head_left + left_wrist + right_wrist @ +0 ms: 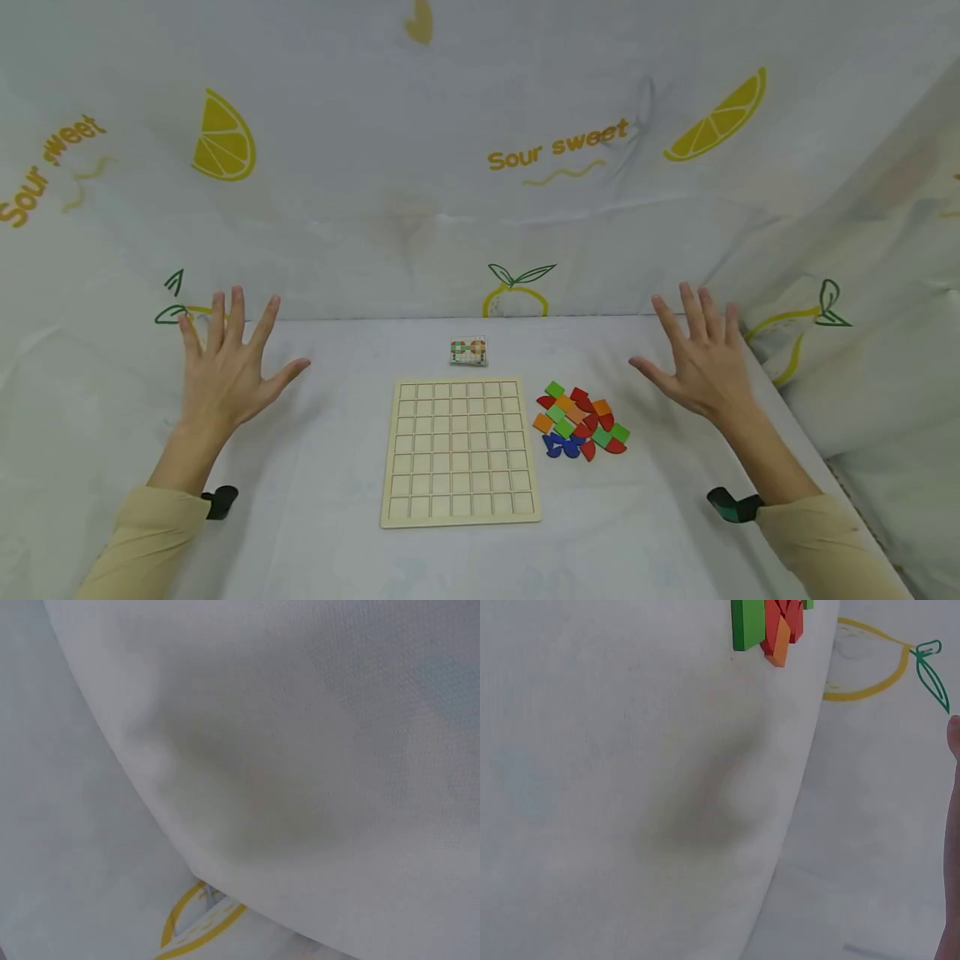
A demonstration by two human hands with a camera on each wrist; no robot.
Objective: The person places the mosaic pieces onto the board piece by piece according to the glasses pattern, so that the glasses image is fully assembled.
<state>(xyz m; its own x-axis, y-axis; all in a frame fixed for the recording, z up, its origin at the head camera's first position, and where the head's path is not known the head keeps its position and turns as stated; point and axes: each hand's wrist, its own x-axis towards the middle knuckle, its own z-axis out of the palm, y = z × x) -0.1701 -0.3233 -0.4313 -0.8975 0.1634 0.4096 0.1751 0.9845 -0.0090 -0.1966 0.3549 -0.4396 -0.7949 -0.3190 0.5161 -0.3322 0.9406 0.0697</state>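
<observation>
Fingers spread wide, my left hand (pixel 227 375) hovers over the left side of the table and holds nothing. My right hand (pixel 705 367) is spread the same way on the right, beyond a loose pile of coloured blocks (pixel 564 402). Red, orange, green and blue pieces make up that pile, some quarter-round and some square. Between the hands lies a pale wooden grid board (pixel 461 454) with square cells, none filled. A small card (pixel 468 351) with a printed coloured pattern sits just behind the board. In the right wrist view a few blocks (pixel 748 626) show at the top edge.
A white cloth covers the table (pixel 322 533). Behind it hangs a white curtain (pixel 360 183) printed with lemons and lettering, which also runs along the right side. Dark straps (pixel 220 502) sit at both wrists near the rolled sleeves.
</observation>
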